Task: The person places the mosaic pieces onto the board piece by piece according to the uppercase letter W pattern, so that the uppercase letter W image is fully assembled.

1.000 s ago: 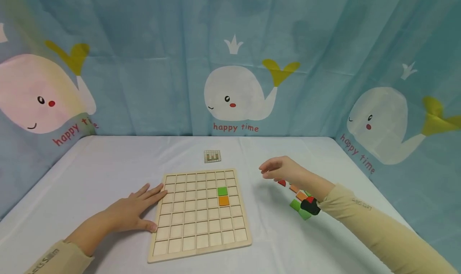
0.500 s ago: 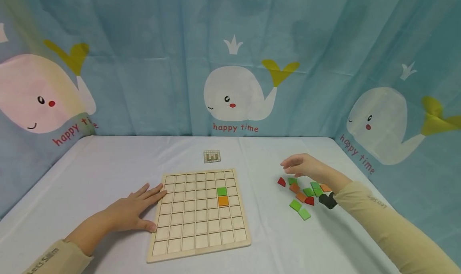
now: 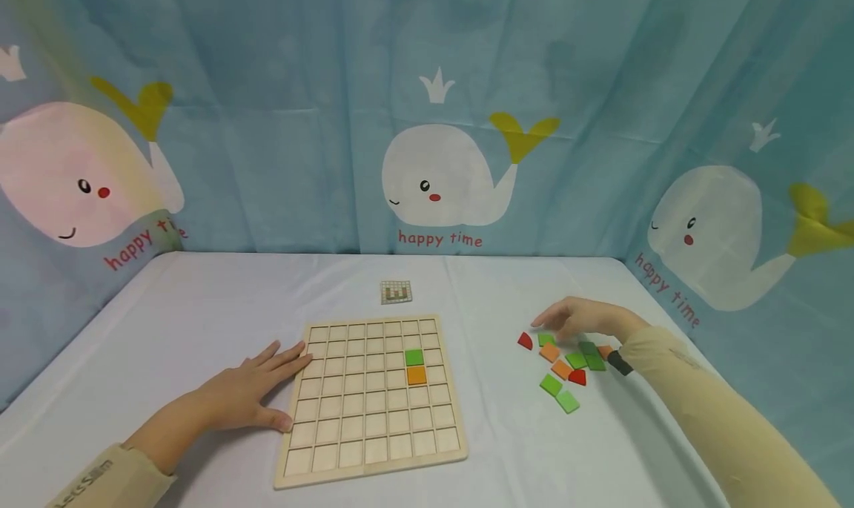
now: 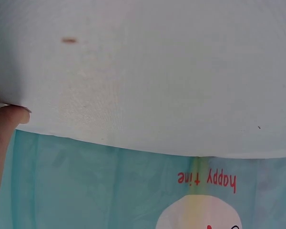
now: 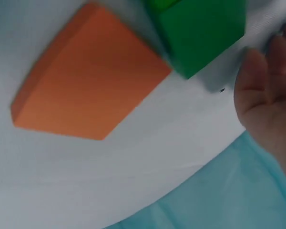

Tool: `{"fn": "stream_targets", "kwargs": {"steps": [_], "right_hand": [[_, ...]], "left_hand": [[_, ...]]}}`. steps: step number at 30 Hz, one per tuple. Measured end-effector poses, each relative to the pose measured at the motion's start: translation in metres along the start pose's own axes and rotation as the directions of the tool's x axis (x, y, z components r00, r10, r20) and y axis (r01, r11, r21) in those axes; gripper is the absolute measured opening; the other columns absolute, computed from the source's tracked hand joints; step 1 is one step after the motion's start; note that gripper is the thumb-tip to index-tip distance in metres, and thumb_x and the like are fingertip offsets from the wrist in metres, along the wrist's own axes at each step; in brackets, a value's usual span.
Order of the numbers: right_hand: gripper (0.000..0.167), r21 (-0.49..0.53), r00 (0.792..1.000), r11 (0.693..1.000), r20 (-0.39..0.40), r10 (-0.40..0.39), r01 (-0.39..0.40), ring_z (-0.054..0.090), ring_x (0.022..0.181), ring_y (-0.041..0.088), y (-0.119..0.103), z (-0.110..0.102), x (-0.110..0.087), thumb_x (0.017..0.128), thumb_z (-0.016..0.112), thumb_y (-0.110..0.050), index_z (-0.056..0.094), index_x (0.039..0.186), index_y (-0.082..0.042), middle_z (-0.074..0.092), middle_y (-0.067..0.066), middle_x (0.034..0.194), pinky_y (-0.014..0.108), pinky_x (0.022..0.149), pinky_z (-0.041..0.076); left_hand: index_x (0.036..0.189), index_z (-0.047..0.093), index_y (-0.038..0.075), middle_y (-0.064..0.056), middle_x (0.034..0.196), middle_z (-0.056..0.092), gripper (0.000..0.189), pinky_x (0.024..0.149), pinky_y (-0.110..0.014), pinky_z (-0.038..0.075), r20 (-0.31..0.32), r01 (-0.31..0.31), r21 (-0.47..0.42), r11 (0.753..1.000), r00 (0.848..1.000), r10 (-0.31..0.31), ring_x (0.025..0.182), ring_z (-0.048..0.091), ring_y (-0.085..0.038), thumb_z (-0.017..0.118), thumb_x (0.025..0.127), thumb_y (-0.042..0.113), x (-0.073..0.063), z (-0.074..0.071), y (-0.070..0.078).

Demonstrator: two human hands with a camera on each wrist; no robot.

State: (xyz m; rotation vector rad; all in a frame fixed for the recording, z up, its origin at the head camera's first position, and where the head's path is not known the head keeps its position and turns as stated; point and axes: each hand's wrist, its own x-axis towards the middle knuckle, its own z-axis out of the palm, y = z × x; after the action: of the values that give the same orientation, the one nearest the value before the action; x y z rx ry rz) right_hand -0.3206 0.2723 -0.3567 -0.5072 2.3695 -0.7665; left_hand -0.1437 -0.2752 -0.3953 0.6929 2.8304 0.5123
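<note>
My left hand lies spread at the left edge of a wooden grid board, its fingertips and thumb touching the rim. One finger shows at the side of the left wrist view. On the board sit a green square tile and, just below it, an orange square tile. My right hand hovers low over loose coloured tiles, fingers loosely bent and pointing down. A green tile lies under its fingertips; contact cannot be told. The right wrist view shows an orange tile and a green tile beside the hand.
Behind the board lies a small card with a grid pattern. Several green, orange and red tiles are scattered right of the board, including a red rounded piece. A blue whale-print curtain borders the white table.
My right hand has moved right from beside the board to above the loose tiles, then lowered with its fingers pointing down. The left hand stays at the board's edge.
</note>
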Motion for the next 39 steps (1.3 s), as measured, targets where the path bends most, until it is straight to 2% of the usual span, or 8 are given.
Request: {"fn": "stream_targets", "kwargs": {"steps": [2, 5, 10, 15, 18, 27, 33, 39], "right_hand": [[0.044, -0.013, 0.999, 0.999, 0.021, 0.034, -0.033, 0.046, 0.127, 0.035, 0.002, 0.0, 0.003, 0.082, 0.065, 0.005, 0.071, 0.12, -0.016, 0.053, 0.013, 0.138, 0.052, 0.102, 0.04], [0.044, -0.048, 0.998, 0.998, 0.052, 0.033, -0.031, 0.046, 0.125, 0.033, 0.004, 0.0, 0.006, 0.081, 0.064, 0.006, 0.071, 0.118, -0.017, 0.053, 0.01, 0.136, 0.051, 0.103, 0.04], [0.04, -0.102, 0.998, 0.995, 0.069, -0.004, 0.011, 0.047, 0.112, 0.028, 0.007, -0.001, 0.011, 0.081, 0.065, 0.008, 0.073, 0.113, -0.016, 0.056, 0.007, 0.125, 0.046, 0.099, 0.042], [0.034, -0.087, 0.996, 0.995, 0.078, -0.039, 0.045, 0.046, 0.117, 0.03, 0.008, 0.0, 0.011, 0.08, 0.066, 0.01, 0.07, 0.106, -0.011, 0.056, 0.007, 0.125, 0.051, 0.104, 0.038], [0.03, -0.086, 0.996, 0.995, 0.072, -0.051, 0.057, 0.046, 0.115, 0.03, 0.007, 0.001, 0.012, 0.081, 0.066, 0.01, 0.068, 0.103, -0.01, 0.057, 0.007, 0.121, 0.05, 0.103, 0.037], [0.024, -0.092, 0.997, 0.994, 0.048, -0.055, 0.059, 0.043, 0.097, 0.024, 0.006, 0.002, 0.012, 0.081, 0.069, 0.005, 0.065, 0.1, -0.009, 0.052, 0.004, 0.099, 0.036, 0.084, 0.042], [0.021, -0.1, 0.998, 0.993, 0.031, -0.059, 0.062, 0.043, 0.091, 0.022, 0.005, 0.003, 0.012, 0.082, 0.071, 0.002, 0.065, 0.099, -0.009, 0.05, 0.004, 0.092, 0.033, 0.077, 0.042], [0.021, -0.103, 0.999, 0.994, 0.007, -0.045, 0.046, 0.044, 0.088, 0.022, 0.005, 0.003, 0.013, 0.082, 0.072, 0.001, 0.065, 0.098, -0.009, 0.05, 0.005, 0.089, 0.033, 0.075, 0.041]], "left_hand": [[0.153, 0.032, 0.019, -0.003, 0.162, 0.018, 0.097, 0.098, -0.075, 0.024, 0.0, 0.004, -0.001, 1.0, 1.0, -0.004, 0.139, 0.016, -0.053, 0.065, 0.074, 0.067, 0.0, 0.0, 0.0], [0.152, 0.033, 0.019, -0.003, 0.162, 0.017, 0.098, 0.097, -0.075, 0.025, -0.003, -0.008, 0.01, 1.0, 1.0, 0.008, 0.139, 0.017, -0.053, 0.066, 0.074, 0.067, 0.001, 0.001, 0.0], [0.153, 0.031, 0.02, -0.001, 0.162, 0.015, 0.098, 0.097, -0.074, 0.025, 0.001, -0.017, 0.02, 1.0, 1.0, 0.017, 0.139, 0.018, -0.053, 0.066, 0.074, 0.066, 0.001, 0.002, -0.001], [0.153, 0.032, 0.017, -0.004, 0.162, 0.017, 0.098, 0.098, -0.074, 0.025, 0.007, -0.013, 0.019, 1.0, 1.0, 0.013, 0.139, 0.017, -0.053, 0.066, 0.074, 0.066, 0.002, 0.001, -0.001], [0.153, 0.032, 0.017, -0.006, 0.162, 0.018, 0.099, 0.098, -0.074, 0.024, 0.015, -0.003, 0.013, 1.0, 1.0, 0.003, 0.139, 0.016, -0.053, 0.066, 0.074, 0.066, 0.002, 0.001, 0.0], [0.153, 0.031, 0.019, -0.005, 0.162, 0.018, 0.098, 0.098, -0.074, 0.025, 0.018, 0.004, 0.013, 1.0, 1.0, -0.005, 0.139, 0.016, -0.053, 0.066, 0.074, 0.066, 0.002, 0.001, 0.001], [0.153, 0.031, 0.02, 0.0, 0.162, 0.014, 0.098, 0.097, -0.075, 0.025, 0.016, -0.003, 0.011, 1.0, 1.0, 0.003, 0.139, 0.016, -0.053, 0.066, 0.074, 0.066, 0.001, 0.002, 0.0], [0.153, 0.032, 0.018, -0.002, 0.162, 0.016, 0.098, 0.098, -0.074, 0.025, 0.019, 0.002, 0.015, 1.0, 1.0, -0.003, 0.139, 0.016, -0.053, 0.065, 0.074, 0.067, 0.002, 0.0, 0.001]]}}
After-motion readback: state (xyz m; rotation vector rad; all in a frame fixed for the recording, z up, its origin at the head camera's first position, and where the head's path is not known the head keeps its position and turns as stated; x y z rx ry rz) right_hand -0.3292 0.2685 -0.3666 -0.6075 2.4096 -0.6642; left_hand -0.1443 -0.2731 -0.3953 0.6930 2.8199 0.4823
